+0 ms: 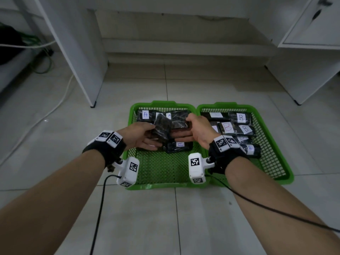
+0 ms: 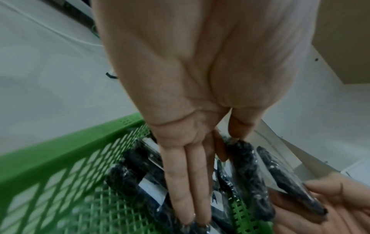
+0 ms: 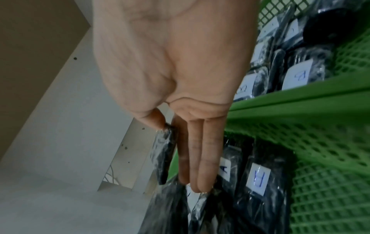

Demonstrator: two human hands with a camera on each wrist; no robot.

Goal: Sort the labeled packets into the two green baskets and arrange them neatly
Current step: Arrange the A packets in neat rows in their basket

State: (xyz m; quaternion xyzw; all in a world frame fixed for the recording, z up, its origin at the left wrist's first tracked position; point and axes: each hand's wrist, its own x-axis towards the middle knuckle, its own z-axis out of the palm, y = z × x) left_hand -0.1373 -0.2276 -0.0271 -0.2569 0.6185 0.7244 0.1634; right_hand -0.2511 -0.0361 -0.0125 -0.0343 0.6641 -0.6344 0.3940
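Pale floor tiles (image 1: 184, 218) carry two green mesh baskets side by side, between white cabinet panels (image 1: 77, 52). Above the left basket (image 1: 158, 172), two dark wrapped packets are held up, touching one another. The left-hand packet (image 1: 161, 128) sits pinched in the left hand (image 1: 141, 137): thumb on its top, straight fingers (image 2: 188, 182) lying together under it. The right-hand packet (image 1: 179, 121) is pinched by the right hand (image 1: 198, 131), thumb on the near edge, fingers (image 3: 200, 158) straight and pressed together beneath. Below the hands, more packets lie in the left basket: ones marked A along the far wall (image 1: 145, 115), and another labelled packet (image 1: 179, 146) near the middle. The right basket (image 1: 276, 162) holds packets marked B (image 1: 228, 127), stacked in overlapping rows toward its far side. Black cables (image 1: 99, 208) trail from the wrist cameras across the floor.
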